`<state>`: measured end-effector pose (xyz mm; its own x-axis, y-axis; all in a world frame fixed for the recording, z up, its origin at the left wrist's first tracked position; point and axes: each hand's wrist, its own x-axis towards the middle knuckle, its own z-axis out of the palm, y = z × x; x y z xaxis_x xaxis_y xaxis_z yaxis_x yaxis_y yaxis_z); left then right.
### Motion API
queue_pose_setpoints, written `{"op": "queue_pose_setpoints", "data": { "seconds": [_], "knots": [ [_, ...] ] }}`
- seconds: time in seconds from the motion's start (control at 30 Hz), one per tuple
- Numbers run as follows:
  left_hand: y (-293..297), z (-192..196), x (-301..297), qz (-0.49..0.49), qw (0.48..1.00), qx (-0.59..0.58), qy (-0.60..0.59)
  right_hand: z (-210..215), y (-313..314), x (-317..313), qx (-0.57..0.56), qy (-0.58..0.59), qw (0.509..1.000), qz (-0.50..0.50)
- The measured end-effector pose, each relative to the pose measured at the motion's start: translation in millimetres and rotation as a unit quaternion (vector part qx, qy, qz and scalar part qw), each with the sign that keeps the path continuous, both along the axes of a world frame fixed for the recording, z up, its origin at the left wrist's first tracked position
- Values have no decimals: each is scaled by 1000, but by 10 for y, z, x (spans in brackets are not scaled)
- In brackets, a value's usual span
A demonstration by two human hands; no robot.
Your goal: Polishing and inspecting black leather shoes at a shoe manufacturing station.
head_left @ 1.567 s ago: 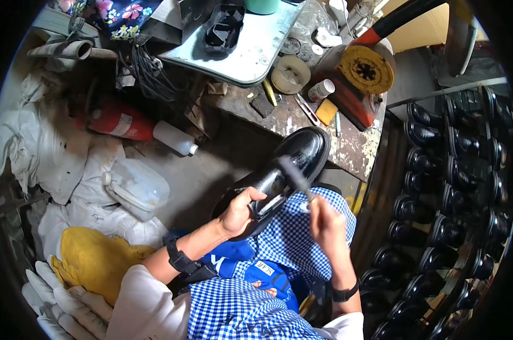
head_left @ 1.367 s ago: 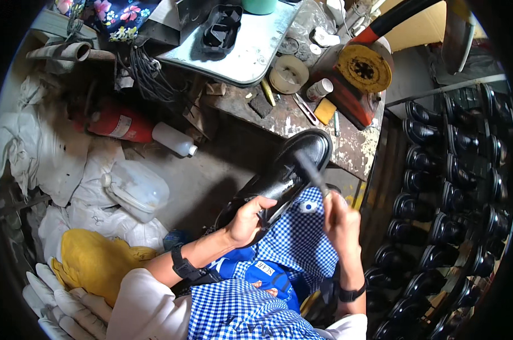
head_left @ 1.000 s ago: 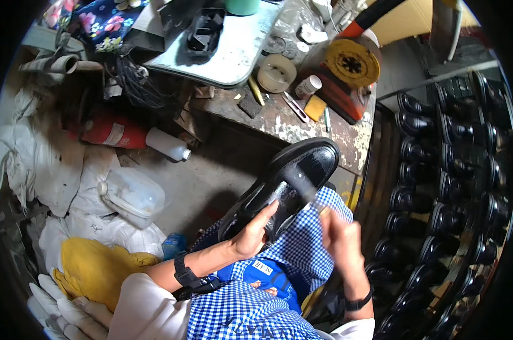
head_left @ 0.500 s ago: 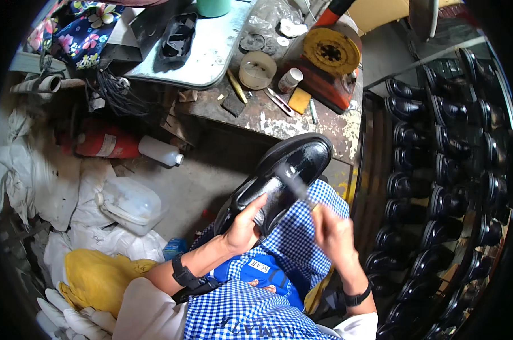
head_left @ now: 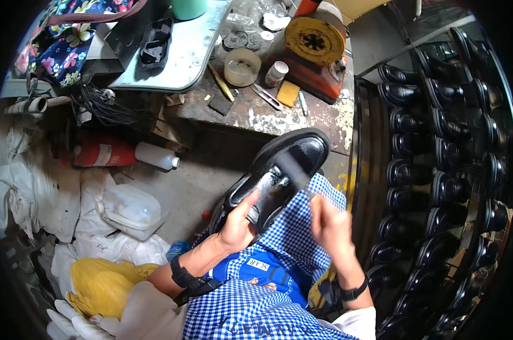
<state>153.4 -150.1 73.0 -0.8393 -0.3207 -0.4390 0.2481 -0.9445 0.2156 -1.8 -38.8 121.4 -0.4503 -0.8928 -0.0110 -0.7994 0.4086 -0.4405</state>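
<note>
The left hand (head_left: 238, 225) is gripping one black shoe (head_left: 276, 175) from its near side, thumb stretched up along the shiny upper and the other fingers curled underneath, so the hand is partly closed around the shoe. The shoe is resting on the person's lap over a blue checked cloth (head_left: 302, 238), its toe pointing away toward the workbench. The right hand (head_left: 330, 224) is clenching around the handle of one brush (head_left: 293, 173), whose blurred dark head is lying across the shoe's upper; the fingers are wrapped tight, though the blur is hiding the exact grip. Each wrist is wearing one dark band.

Beyond the shoe, the worn workbench (head_left: 279, 116) is carrying one round yellow disc on a red machine (head_left: 316, 48), one open round tin (head_left: 242, 65), one small white bottle (head_left: 276, 72), one yellow sponge (head_left: 289, 93) and one pale tray (head_left: 177, 54) with a black shoe sole part lying on it. On the floor to the left, one red canister (head_left: 98, 153) is lying beside one white plastic bottle (head_left: 154, 156), with one clear lidded box (head_left: 129, 209) and one yellow bag (head_left: 101, 283) nearer the person. To the right, racks (head_left: 437, 141) are holding many black shoes, too many to count surely.
</note>
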Motion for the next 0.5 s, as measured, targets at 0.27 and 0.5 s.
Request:
{"op": "queue_pose_setpoints", "data": {
  "seconds": [0.27, 0.5],
  "knots": [
    [-230, 381, -80, -4, 1000, -25, 13, 428, 292, -459, -203, -136, 942, -231],
    [32, 321, -493, -48, 994, -98, 30, 279, 336, -16, -151, -89, 984, -24]
  ]
}}
